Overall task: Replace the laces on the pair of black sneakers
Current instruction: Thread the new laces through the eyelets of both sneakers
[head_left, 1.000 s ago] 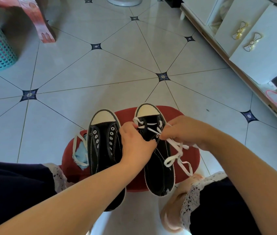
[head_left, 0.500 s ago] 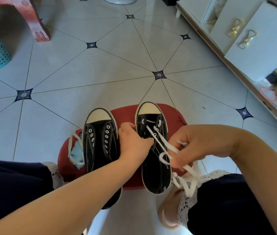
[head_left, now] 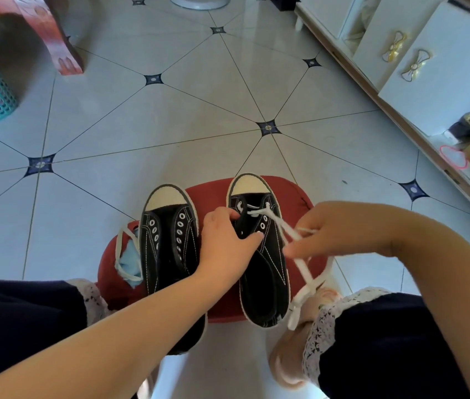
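Laced sneaker (head_left: 265, 263) on red stool (head_left: 207, 191), white lace (head_left: 278, 223) running to the right hand (head_left: 340, 228).
Right fingers pinch the lace; left hand (head_left: 225, 246) fingers grip this sneaker's upper, covering some eyelets. The unlaced sneaker (head_left: 167, 240) stands just beside it, its heel hidden by the left forearm. A loose lace (head_left: 120, 249) lies at the stool's left edge.

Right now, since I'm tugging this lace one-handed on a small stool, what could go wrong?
The white lace pinched by your right hand runs only through the front eyelets of the laced sneaker; a sideways pull could drag it across the red stool unless your left hand grips firmly. The unlaced sneaker overhangs the stool's near edge under your forearm; a nudge might tip it off.
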Tool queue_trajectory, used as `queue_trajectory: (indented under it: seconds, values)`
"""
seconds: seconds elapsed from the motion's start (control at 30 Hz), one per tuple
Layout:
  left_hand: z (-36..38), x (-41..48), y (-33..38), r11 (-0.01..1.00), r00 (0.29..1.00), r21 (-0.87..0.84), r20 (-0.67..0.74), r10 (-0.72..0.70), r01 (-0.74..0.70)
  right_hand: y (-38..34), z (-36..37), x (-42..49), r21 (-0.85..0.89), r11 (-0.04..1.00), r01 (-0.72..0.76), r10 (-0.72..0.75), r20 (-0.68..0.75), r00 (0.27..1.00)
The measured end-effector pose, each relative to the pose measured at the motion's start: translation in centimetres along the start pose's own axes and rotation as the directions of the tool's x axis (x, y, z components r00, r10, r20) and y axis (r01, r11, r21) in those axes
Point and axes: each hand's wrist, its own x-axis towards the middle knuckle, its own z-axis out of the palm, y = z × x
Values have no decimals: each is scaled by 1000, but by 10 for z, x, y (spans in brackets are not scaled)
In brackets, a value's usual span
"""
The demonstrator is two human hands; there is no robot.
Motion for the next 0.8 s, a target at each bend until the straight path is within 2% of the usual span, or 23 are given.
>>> queue_trajectory:
  seconds: [0.13,0.3,0.47,0.53,0.67,0.8]
  values:
    - [-2,-1,3,1000,1000,6,22,19,-19,9,-18,-5,-35,993,-114,103,-231,967]
    - [-7,1,7,999,999,-21,-13,35,-35,16,-10,4,-124,970,-209,166,-288,943]
    - [-14,6,12,996,996,9,24,89,-89,27,-18,12,-181,936,-303,155,-561,813]
    - [-16,9,12,995,995,26,45,91,-92,29,-14,19,-200,931,-305,138,-581,802]
    - [-15,17,13,993,994,83,81,77,-84,31,9,46,-159,962,-219,109,-515,851]
    - [-12,21,14,977,980,142,141,137,-157,35,21,62,-201,962,-183,71,-462,884]
